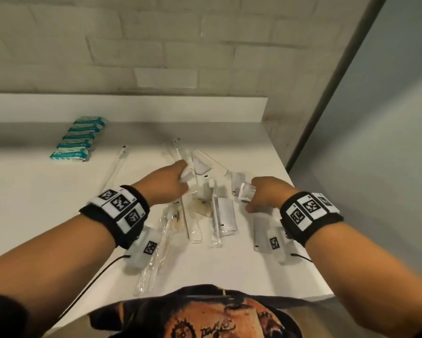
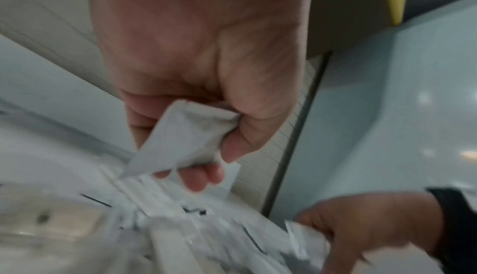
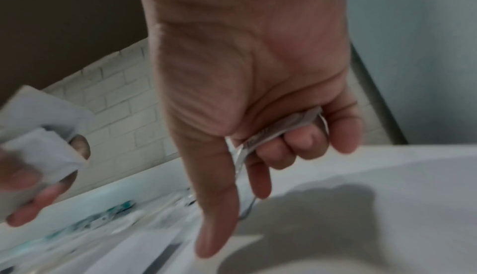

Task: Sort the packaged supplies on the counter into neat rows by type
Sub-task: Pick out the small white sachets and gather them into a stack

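A jumble of white and clear packets [image 1: 205, 206] lies mid-counter: sachets, wrapped combs, toothbrush sleeves. My left hand [image 1: 170, 179] hovers over the far side of the pile and grips a white sachet [image 2: 185, 133] between thumb and curled fingers. My right hand [image 1: 261, 193] is at the pile's right edge and pinches a small clear packet [image 1: 246, 191], seen edge-on in the right wrist view as a thin clear packet [image 3: 271, 133] under curled fingers, while the thumb points down. Several teal wipe packs [image 1: 80, 140] stand in a neat row at the back left.
The white counter [image 1: 34, 191] ends at a raised back ledge [image 1: 131, 106] below a brick wall. A long clear sleeve [image 1: 114, 167] lies apart, left of the pile. The counter's right edge [image 1: 310, 228] runs beside a grey wall.
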